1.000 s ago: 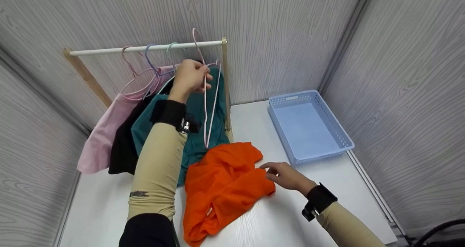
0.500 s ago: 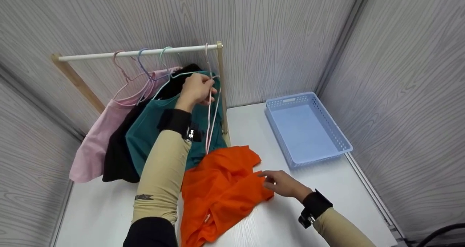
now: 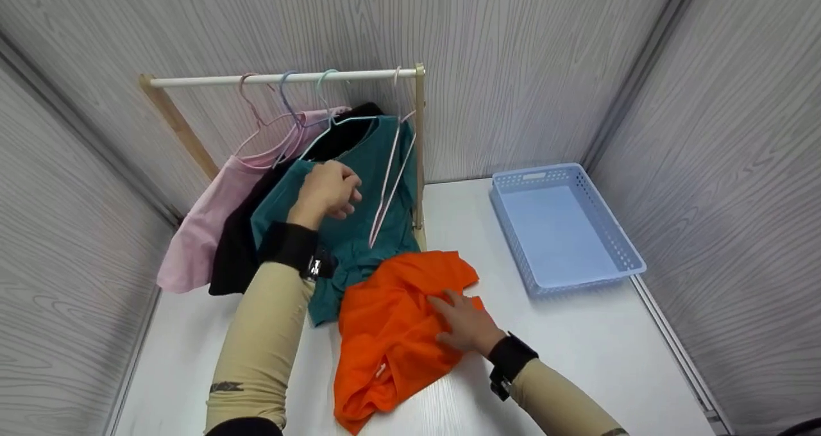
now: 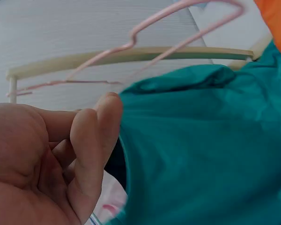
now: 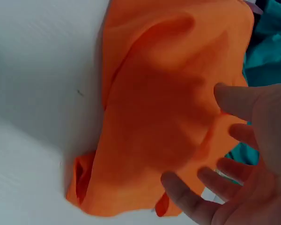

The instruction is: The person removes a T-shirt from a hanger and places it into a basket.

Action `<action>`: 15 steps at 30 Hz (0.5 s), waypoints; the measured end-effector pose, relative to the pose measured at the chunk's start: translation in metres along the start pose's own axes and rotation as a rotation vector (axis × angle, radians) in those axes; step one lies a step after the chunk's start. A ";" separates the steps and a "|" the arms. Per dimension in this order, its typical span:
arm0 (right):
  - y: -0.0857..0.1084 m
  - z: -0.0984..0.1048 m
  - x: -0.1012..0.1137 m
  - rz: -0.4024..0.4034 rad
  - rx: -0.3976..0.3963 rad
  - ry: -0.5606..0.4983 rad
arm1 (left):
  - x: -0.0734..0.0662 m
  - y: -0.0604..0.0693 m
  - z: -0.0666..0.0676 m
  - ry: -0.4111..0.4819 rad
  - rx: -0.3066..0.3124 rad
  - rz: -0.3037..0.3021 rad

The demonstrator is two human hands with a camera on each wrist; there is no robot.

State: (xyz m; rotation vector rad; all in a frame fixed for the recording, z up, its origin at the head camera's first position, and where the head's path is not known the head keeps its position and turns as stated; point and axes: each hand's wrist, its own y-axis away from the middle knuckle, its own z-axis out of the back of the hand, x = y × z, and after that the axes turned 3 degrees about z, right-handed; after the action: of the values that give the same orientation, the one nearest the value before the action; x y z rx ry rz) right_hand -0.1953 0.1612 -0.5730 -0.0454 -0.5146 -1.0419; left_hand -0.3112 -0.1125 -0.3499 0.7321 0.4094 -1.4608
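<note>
A pink hanger point(image 3: 385, 186) hangs bare from the rod's right end, beside a teal garment point(image 3: 359, 199). My left hand point(image 3: 328, 189) is in front of the teal garment, apart from the hanger; in the left wrist view the hand point(image 4: 61, 159) has loosely bent fingers and holds nothing. An orange garment point(image 3: 397, 340) lies crumpled on the table below the rack. Over its right part is my right hand point(image 3: 468, 324), fingers spread; in the right wrist view the hand point(image 5: 253, 164) hovers at the orange cloth point(image 5: 154, 108), and contact cannot be told.
The rack's white rod point(image 3: 205, 81) also carries a pink garment point(image 3: 205, 224) and a black garment point(image 3: 240, 243) on hangers, left of the teal one. A blue perforated basket point(image 3: 532, 250) stands at the right of the white table point(image 3: 596, 352). Wood-grain walls enclose the table.
My left hand has let go of the pink hanger, now on the rod, and moved down and left. My right hand has moved left over the orange garment, its fingers spreading.
</note>
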 end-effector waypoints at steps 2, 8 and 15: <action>-0.004 -0.016 0.007 -0.022 0.024 0.048 | 0.018 0.006 -0.007 -0.002 0.015 0.027; 0.002 -0.055 -0.006 -0.034 -0.040 0.272 | 0.065 0.036 -0.044 -0.166 0.090 0.060; 0.015 -0.028 -0.047 -0.109 -0.106 0.240 | 0.093 0.066 -0.079 -0.366 0.082 -0.024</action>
State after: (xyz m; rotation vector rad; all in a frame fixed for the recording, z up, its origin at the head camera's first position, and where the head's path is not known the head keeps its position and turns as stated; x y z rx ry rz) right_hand -0.1911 0.1995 -0.6144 0.0142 -0.2460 -1.1628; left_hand -0.2230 -0.1318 -0.4553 0.5099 0.0784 -1.6026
